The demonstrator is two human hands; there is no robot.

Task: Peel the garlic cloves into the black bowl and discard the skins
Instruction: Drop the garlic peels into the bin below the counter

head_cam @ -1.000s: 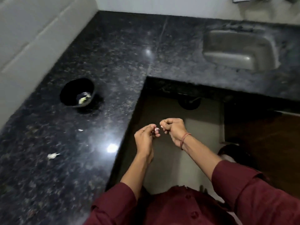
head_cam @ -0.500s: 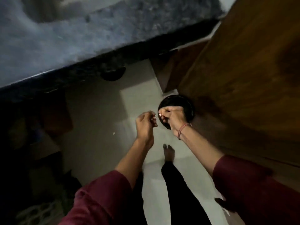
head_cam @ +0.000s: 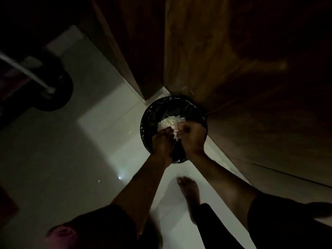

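The scene is dim. Both my hands hang over a round bin [head_cam: 147, 121] lined with a black bag, standing on the floor. My left hand [head_cam: 162, 141] and my right hand [head_cam: 192, 135] are curled, fingertips together, pinching a small pale garlic clove [head_cam: 174, 133] between them. A heap of white scraps [head_cam: 168, 123] lies inside the bin just beyond my fingers. The black bowl and the counter are out of view.
Brown wooden cabinet doors [head_cam: 215, 51] rise right behind the bin. Pale floor tiles [head_cam: 71, 159] spread to the left. My bare foot [head_cam: 188, 187] stands just short of the bin. A dark round object [head_cam: 53, 94] sits on the floor at the far left.
My view swung from the counter and black bowl down to the floor. Both hands, still pinching the clove, moved over the bin, which now lies directly beneath them.
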